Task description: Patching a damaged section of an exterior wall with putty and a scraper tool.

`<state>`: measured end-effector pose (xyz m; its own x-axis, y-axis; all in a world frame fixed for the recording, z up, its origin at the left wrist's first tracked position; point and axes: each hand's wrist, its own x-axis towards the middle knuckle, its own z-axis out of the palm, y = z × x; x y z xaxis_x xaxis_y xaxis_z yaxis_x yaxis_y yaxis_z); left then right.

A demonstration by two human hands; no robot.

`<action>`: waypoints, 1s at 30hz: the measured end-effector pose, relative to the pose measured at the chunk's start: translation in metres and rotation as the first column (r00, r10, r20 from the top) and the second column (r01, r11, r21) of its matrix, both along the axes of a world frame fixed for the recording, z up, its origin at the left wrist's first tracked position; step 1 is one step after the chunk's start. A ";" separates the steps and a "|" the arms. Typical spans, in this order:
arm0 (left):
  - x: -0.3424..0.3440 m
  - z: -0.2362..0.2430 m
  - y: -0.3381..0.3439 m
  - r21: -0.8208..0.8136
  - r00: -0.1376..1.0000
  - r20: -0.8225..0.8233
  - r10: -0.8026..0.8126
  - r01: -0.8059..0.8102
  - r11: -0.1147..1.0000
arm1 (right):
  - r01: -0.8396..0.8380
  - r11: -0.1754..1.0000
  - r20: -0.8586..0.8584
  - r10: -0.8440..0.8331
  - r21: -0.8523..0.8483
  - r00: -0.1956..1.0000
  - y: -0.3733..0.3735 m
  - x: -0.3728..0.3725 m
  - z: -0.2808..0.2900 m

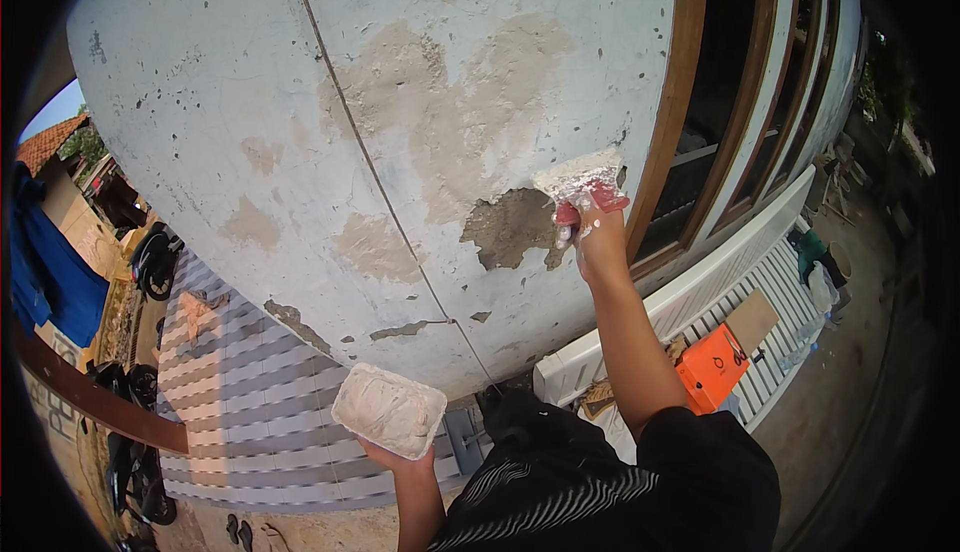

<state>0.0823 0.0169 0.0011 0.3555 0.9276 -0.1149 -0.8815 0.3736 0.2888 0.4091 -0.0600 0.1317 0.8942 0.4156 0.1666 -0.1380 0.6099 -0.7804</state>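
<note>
My right hand (594,236) is closed round the red grip of a putty knife (590,174), whose wide blade is coated with pale filler. The blade lies against the wall (230,52), just right of a bare grey-brown patch (512,230) where the paint has come away. Low in front of the wall, my left hand (400,458) holds up a white rectangular tub (390,412) from beneath. Beige filler with a rough surface fills the tub. Smears of white stick to my right fingers. Several beige filled areas (450,102) show on the wall.
A thin cable (372,174) runs down the wall. Right of the knife stands a brown wooden window frame (655,102). Below it, a white slatted bench (765,382) carries an orange box (712,367). Tiled floor (270,402) spreads at left, with parked motorcycles (155,262) beyond.
</note>
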 end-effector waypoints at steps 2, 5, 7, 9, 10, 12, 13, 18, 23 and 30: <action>0.001 -0.002 0.001 -0.019 0.999 -0.042 0.013 -0.014 1.000 | 0.056 0.949 0.186 0.002 -0.309 0.983 0.004 -0.003 -0.017; 0.003 0.000 0.000 -0.025 1.000 -0.007 -0.015 0.015 1.000 | 0.182 0.920 0.329 -0.063 -0.346 0.942 0.023 -0.003 -0.033; 0.003 0.006 -0.003 -0.019 1.000 0.010 -0.016 0.016 1.000 | 0.230 0.882 0.339 -0.085 -0.412 0.937 0.028 -0.020 -0.012; 0.003 0.007 -0.004 -0.013 0.999 0.030 -0.023 0.023 1.000 | 0.342 0.843 0.434 -0.147 -0.415 0.889 0.044 -0.017 -0.015; 0.001 0.005 -0.004 -0.008 1.000 0.016 -0.024 0.024 1.000 | 0.444 0.798 0.523 -0.194 -0.408 0.830 0.050 -0.026 -0.004; -0.002 0.001 -0.005 -0.002 1.000 0.004 -0.027 0.027 1.000 | 0.268 0.839 0.393 -0.071 -0.473 0.917 0.056 -0.033 0.008; -0.001 0.001 -0.005 0.001 1.000 0.004 -0.023 0.023 1.000 | 0.274 0.842 0.374 -0.094 -0.465 0.923 0.066 -0.026 0.002; -0.004 0.004 -0.006 0.010 1.000 0.005 -0.021 0.021 1.000 | 0.423 0.852 0.333 -0.320 -0.309 0.887 0.093 -0.012 0.004; -0.012 0.000 -0.006 0.002 1.000 0.026 -0.012 0.012 1.000 | 0.046 0.999 -0.030 -0.047 -0.006 0.998 0.063 -0.005 0.044; -0.010 -0.004 -0.004 -0.025 1.000 0.023 0.002 -0.001 1.000 | 0.091 0.996 0.130 -0.091 0.002 0.987 0.017 -0.003 0.064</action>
<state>0.0718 0.0128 -0.0028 0.3568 0.9251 -0.1301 -0.8885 0.3791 0.2586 0.4060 -0.0426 0.1959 0.8993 0.3343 0.2820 0.0205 0.6119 -0.7907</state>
